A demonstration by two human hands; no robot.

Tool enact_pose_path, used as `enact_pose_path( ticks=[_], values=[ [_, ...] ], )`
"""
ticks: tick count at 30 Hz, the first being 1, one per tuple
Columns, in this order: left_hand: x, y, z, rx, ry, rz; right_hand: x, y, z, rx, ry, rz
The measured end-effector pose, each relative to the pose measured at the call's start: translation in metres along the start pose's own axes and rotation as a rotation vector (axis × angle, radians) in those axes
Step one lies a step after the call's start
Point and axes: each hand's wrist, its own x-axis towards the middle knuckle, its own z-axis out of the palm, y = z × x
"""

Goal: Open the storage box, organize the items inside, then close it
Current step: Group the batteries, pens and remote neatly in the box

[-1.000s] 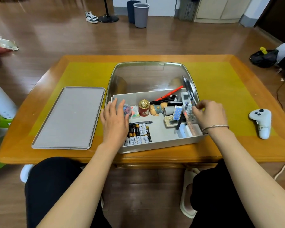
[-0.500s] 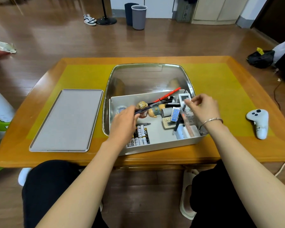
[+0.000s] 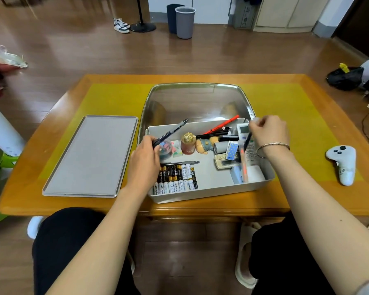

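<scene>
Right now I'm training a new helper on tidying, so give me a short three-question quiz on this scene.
1. True or false: the lid lies on the table left of the storage box.
2. What does the left hand hold? A) black pen B) batteries C) white controller
3. Fill in: the right hand wears a ____ on its wrist.

Key: 1 true; 2 A; 3 bracelet.

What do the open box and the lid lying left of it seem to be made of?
The storage box looks like matte grey-white plastic: thin, even walls, rounded corners, no shine. The lid seems the same matte grey plastic, with a raised rim; from this view alone, painted metal cannot be excluded.
</scene>
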Motion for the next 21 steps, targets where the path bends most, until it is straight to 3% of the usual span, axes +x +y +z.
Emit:
enact_pose_path(
  ticks=[4, 8, 11, 17, 21],
  values=[
    [0.001, -0.001, -0.001, 0.000, 0.013, 0.002, -0.004, -0.011, -0.018, 0.019, 0.196, -0.152],
    [0.001, -0.002, 0.000, 0.050, -0.027, 0.027, -0.019, -0.032, -0.023, 0.195, 0.217, -0.431],
    [-0.001, -0.003, 0.001, 0.086, -0.057, 0.093, -0.036, -0.046, -0.008, 0.236, 0.030, -0.537],
    [-0.008, -0.004, 0.004, 0.071, -0.096, 0.141, -0.064, -0.060, 0.028, 0.022, -0.381, -0.650],
    [-0.010, -0.003, 0.003, 0.016, -0.098, 0.155, -0.067, -0.065, 0.040, -0.139, -0.467, -0.742]
  ],
)
